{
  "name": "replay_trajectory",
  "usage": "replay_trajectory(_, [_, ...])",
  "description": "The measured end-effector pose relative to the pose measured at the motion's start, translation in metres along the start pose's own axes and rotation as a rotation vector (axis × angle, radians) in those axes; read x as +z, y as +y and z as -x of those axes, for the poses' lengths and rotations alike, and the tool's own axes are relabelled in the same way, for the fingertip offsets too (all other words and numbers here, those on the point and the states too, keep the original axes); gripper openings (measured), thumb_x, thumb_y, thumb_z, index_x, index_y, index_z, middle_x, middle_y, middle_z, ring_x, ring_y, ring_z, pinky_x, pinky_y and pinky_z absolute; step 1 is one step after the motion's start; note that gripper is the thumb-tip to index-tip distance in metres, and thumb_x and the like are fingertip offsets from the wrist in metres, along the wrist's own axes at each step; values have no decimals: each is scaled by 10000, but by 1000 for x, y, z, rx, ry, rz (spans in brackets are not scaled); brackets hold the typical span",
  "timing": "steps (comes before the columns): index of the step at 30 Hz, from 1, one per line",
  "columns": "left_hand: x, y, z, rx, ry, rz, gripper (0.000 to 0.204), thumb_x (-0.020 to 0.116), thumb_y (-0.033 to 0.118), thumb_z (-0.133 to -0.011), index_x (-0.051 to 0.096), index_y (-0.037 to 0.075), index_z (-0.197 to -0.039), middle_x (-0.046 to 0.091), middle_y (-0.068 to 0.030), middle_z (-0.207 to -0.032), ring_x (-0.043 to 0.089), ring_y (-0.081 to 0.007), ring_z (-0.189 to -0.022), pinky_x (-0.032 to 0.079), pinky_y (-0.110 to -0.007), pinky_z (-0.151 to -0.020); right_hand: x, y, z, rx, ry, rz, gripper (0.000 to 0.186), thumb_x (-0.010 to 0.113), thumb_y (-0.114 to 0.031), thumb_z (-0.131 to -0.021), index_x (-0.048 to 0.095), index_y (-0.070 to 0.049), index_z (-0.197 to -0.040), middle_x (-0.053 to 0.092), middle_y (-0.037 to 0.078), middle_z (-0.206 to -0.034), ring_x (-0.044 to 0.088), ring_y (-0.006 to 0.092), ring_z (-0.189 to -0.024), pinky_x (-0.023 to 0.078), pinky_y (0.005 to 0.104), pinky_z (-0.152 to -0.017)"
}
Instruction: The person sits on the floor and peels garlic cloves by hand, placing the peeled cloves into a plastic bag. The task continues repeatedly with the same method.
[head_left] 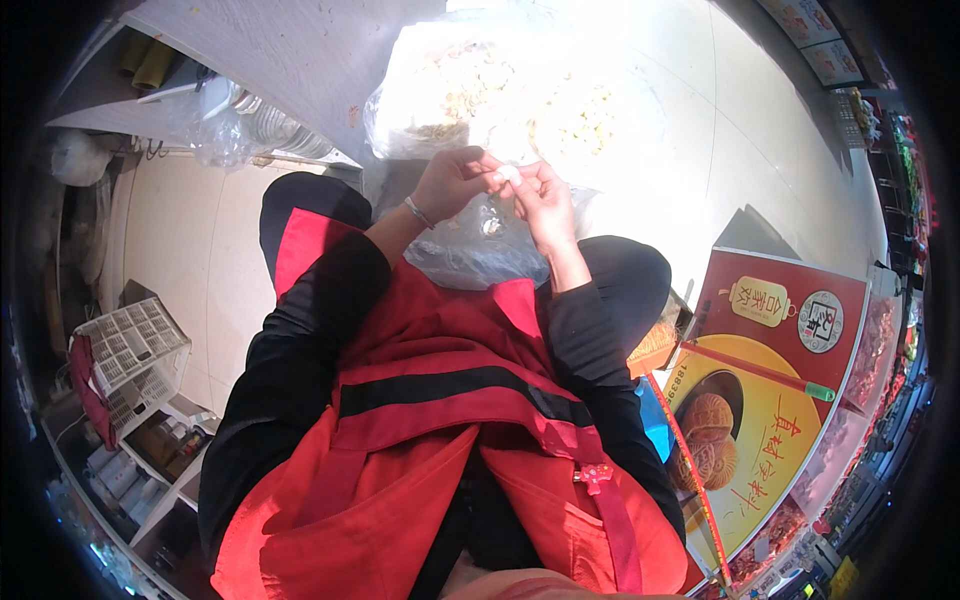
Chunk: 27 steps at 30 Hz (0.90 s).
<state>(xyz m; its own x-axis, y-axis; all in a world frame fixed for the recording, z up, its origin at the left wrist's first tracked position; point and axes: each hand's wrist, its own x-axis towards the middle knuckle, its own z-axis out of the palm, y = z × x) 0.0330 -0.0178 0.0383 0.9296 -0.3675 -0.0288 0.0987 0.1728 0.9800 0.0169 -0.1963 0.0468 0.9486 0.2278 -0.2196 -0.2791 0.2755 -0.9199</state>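
Between my two hands, in front of my knees, is a small white piece (509, 173), too bright and small for its kind to show. The thumb and fingers of my left hand (448, 186) pinch it from the left. From the right, my right hand (546, 208) grips the same piece with its fingertips. Just beyond the hands, pale and yellowish bits (462, 88) lie heaped on clear plastic, washed out by strong sunlight. Below my hands, a clear plastic bag (478, 243) spreads between my knees, with a few pale scraps on it.
A grey wooden panel (265, 50) stands at the upper left, beside a shelf with plastic-wrapped stacked containers (265, 125). A pale slatted crate (135, 345) is on the left. On the right stands a red and yellow printed board (765, 375), near shelves of goods.
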Motion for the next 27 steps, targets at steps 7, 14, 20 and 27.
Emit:
replay_trajectory(7, [-2,-2,-1,22,27,26,157,598,50,-874,650,-39,-993,674,-63,-830,614,-102,-721,499,-239,-696,-4,1,0,69,-38,-327,60,525,-68,-949,508,-10,-947,600,97,-748,389,53,-477,304,197,-432])
replay_trajectory(14, [-6,-7,-3,-62,75,-368,157,637,54,-820,657,-7,-964,674,-54,-814,619,-96,-712,500,-234,-690,-3,-4,1,26,24,-156,68,547,-97,-944,537,-30,-942,604,61,-730,380,44,-476,298,187,-443])
replay_trajectory(20, [0,-2,-1,76,51,-260,167,658,76,-804,671,15,-958,682,-52,-792,615,-70,-726,495,-231,-700,-6,-11,2,36,-64,295,119,622,-137,-908,585,-25,-896,618,29,-663,390,25,-477,278,181,-441])
replay_trajectory(27, [-8,0,-1,-24,-73,-191,131,638,34,-834,673,9,-958,668,-5,-815,595,-51,-733,481,-208,-687,-10,-22,5,107,-161,257,111,630,-132,-899,597,-26,-894,625,22,-669,392,19,-481,271,175,-448])
